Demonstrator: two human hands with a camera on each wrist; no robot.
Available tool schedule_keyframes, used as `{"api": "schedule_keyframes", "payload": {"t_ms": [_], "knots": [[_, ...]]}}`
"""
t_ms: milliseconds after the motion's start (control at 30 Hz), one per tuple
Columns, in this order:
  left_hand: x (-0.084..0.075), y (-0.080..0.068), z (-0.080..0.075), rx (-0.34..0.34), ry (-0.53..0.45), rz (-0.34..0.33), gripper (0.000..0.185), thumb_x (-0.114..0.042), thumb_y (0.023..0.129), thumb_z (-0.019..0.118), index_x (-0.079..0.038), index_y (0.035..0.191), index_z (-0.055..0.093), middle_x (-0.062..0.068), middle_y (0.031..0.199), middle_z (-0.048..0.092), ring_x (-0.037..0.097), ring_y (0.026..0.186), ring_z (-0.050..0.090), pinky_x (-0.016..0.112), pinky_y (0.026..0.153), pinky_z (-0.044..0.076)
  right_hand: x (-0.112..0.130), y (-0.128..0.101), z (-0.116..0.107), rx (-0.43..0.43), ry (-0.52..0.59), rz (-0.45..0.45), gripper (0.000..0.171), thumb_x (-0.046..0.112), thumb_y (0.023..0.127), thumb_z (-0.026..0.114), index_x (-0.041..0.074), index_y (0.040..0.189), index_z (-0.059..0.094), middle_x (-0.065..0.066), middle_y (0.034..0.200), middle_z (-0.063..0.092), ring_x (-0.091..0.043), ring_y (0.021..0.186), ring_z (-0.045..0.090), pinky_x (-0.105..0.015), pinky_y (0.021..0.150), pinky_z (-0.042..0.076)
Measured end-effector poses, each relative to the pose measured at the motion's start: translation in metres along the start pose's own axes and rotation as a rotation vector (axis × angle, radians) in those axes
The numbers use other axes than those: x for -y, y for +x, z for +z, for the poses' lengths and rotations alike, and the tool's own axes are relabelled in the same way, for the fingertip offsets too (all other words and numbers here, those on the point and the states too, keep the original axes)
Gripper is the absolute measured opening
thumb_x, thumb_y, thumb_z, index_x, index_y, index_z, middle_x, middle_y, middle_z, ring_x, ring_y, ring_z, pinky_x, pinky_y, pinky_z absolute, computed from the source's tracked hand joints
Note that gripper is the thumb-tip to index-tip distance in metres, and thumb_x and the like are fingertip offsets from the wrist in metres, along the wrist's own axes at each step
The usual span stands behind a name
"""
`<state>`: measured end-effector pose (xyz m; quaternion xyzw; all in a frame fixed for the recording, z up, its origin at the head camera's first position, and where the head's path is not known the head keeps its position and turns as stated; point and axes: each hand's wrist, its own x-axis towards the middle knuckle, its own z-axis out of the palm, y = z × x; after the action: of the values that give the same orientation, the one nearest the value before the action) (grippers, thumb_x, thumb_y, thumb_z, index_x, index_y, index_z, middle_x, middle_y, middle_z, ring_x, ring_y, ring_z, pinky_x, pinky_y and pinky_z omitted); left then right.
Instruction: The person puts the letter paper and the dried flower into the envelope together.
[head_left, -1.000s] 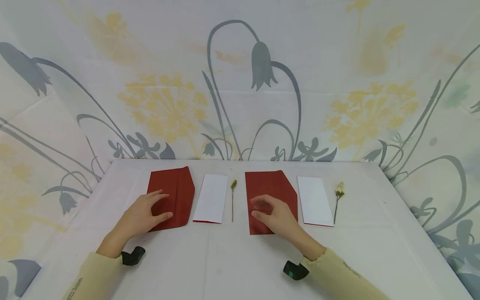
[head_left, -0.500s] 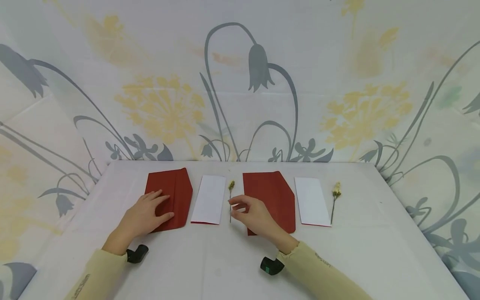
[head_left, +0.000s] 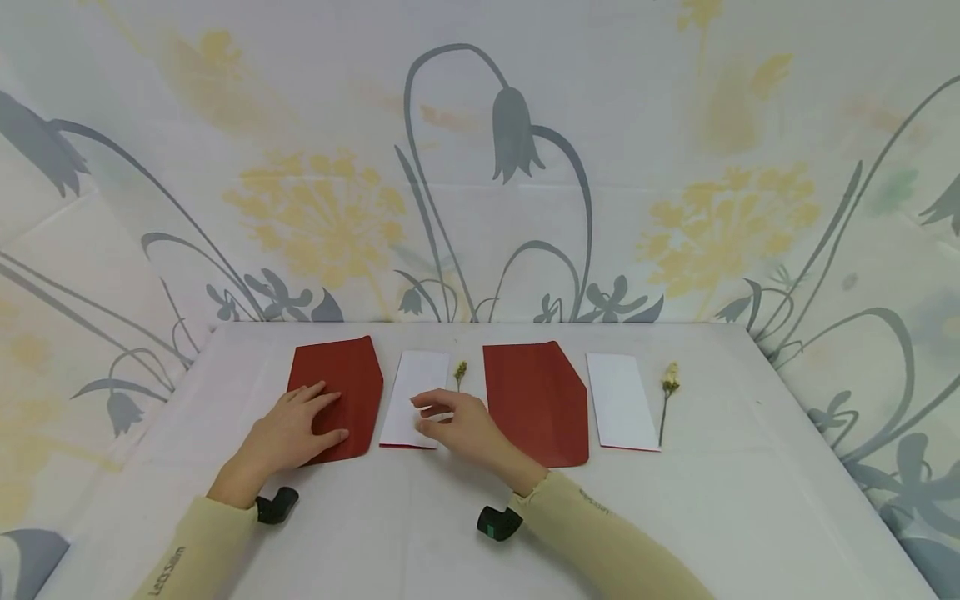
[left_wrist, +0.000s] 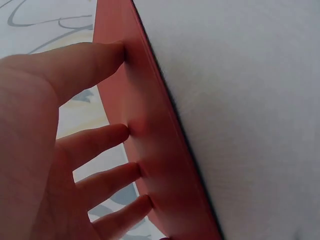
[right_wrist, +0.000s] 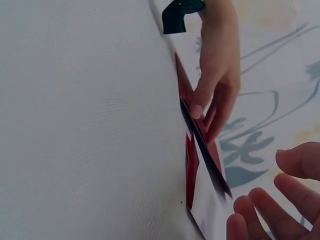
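Note:
My left hand [head_left: 285, 429] rests with spread fingertips on the left red envelope [head_left: 358, 379]. In the left wrist view its thumb and fingers touch the red paper [left_wrist: 165, 155]. My right hand [head_left: 468, 427], its fingers loosely bent and holding nothing, hovers over the right edge of the left white card [head_left: 420, 375], which has a red underside. It hides most of the stem of a small dried flower [head_left: 461, 369]. From the right wrist, the bent fingers [right_wrist: 275, 217] stand apart from the card [right_wrist: 205, 200].
Farther right lie a second red envelope [head_left: 536, 392], a second white card [head_left: 621, 402] and a pale dried flower [head_left: 670, 385]. All rest on a white-covered table [head_left: 360, 533] before a flower-printed cloth backdrop [head_left: 637, 108]. Black wrist devices [head_left: 499, 523] sit below both hands.
My right hand has moved left from above the right envelope, past the small dried flower, to the left white card. The left hand stays on its envelope.

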<state>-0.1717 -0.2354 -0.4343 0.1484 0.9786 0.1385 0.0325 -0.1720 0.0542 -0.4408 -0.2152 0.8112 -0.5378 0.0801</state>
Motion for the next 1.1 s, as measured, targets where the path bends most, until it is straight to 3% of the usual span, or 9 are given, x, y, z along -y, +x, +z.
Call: {"api": "schedule_keyframes", "payload": {"t_ms": [367, 700, 767, 833, 900, 933, 1000, 1100], "knots": [[-0.011, 0.004, -0.002, 0.046, 0.008, -0.046, 0.074, -0.043, 0.087, 0.072, 0.003, 0.141, 0.05, 0.032, 0.149, 0.037, 0.054, 0.135, 0.032, 0.071, 0.093, 0.042, 0.006, 0.022, 0.024, -0.015, -0.033, -0.014, 0.033, 0.013, 0.093, 0.069, 0.008, 0.126, 0.068, -0.004, 0.123, 0.068, -0.017, 0.11, 0.064, -0.024, 0.089, 0.052], [-0.011, 0.005, -0.001, 0.033, 0.018, -0.055, 0.073, -0.041, 0.086, 0.073, 0.004, 0.14, 0.051, 0.034, 0.145, 0.039, 0.056, 0.13, 0.036, 0.072, 0.086, 0.045, 0.011, 0.045, 0.047, 0.03, -0.117, -0.004, 0.039, 0.015, 0.094, 0.068, 0.011, 0.132, 0.065, 0.004, 0.141, 0.058, -0.014, 0.128, 0.053, -0.025, 0.099, 0.047], [-0.011, 0.005, -0.001, 0.029, 0.017, -0.055, 0.073, -0.041, 0.086, 0.073, 0.003, 0.14, 0.051, 0.034, 0.145, 0.039, 0.056, 0.13, 0.036, 0.073, 0.085, 0.045, 0.011, 0.049, 0.05, 0.045, -0.156, -0.004, 0.04, 0.016, 0.094, 0.069, 0.014, 0.133, 0.065, 0.006, 0.142, 0.057, -0.012, 0.122, 0.056, -0.021, 0.095, 0.048], [-0.011, 0.005, 0.0, 0.023, 0.02, -0.053, 0.073, -0.041, 0.086, 0.073, 0.003, 0.139, 0.052, 0.033, 0.145, 0.04, 0.056, 0.13, 0.036, 0.074, 0.084, 0.045, 0.011, 0.052, 0.054, 0.064, -0.19, -0.007, 0.04, 0.017, 0.094, 0.069, 0.015, 0.134, 0.065, 0.007, 0.142, 0.056, -0.01, 0.101, 0.063, -0.017, 0.081, 0.05], [-0.01, 0.005, 0.0, 0.015, 0.022, -0.051, 0.072, -0.041, 0.086, 0.073, 0.003, 0.139, 0.053, 0.032, 0.144, 0.04, 0.055, 0.13, 0.036, 0.074, 0.083, 0.045, 0.011, 0.054, 0.057, 0.087, -0.217, -0.004, 0.041, 0.018, 0.094, 0.069, 0.016, 0.134, 0.064, 0.008, 0.142, 0.056, -0.01, 0.076, 0.06, -0.017, 0.067, 0.047], [-0.01, 0.005, 0.0, 0.011, 0.023, -0.049, 0.072, -0.042, 0.086, 0.073, 0.002, 0.139, 0.053, 0.032, 0.144, 0.041, 0.055, 0.13, 0.036, 0.074, 0.083, 0.045, 0.01, 0.055, 0.058, 0.097, -0.24, -0.011, 0.041, 0.018, 0.094, 0.069, 0.016, 0.135, 0.064, 0.008, 0.143, 0.055, -0.009, 0.072, 0.056, -0.017, 0.065, 0.045], [-0.009, 0.005, 0.001, 0.003, 0.025, -0.044, 0.071, -0.042, 0.086, 0.073, 0.002, 0.139, 0.053, 0.031, 0.144, 0.041, 0.054, 0.13, 0.036, 0.074, 0.082, 0.045, 0.009, 0.056, 0.061, 0.115, -0.293, -0.027, 0.041, 0.019, 0.094, 0.069, 0.016, 0.135, 0.063, 0.007, 0.143, 0.055, -0.007, 0.077, 0.059, -0.017, 0.068, 0.046], [-0.009, 0.004, 0.001, -0.001, 0.022, -0.041, 0.071, -0.043, 0.087, 0.073, 0.001, 0.139, 0.053, 0.03, 0.145, 0.041, 0.054, 0.131, 0.036, 0.073, 0.082, 0.046, 0.008, 0.056, 0.064, 0.152, -0.43, -0.056, 0.042, 0.02, 0.095, 0.068, 0.017, 0.136, 0.063, 0.006, 0.145, 0.053, -0.005, 0.113, 0.06, -0.017, 0.093, 0.045]]}}
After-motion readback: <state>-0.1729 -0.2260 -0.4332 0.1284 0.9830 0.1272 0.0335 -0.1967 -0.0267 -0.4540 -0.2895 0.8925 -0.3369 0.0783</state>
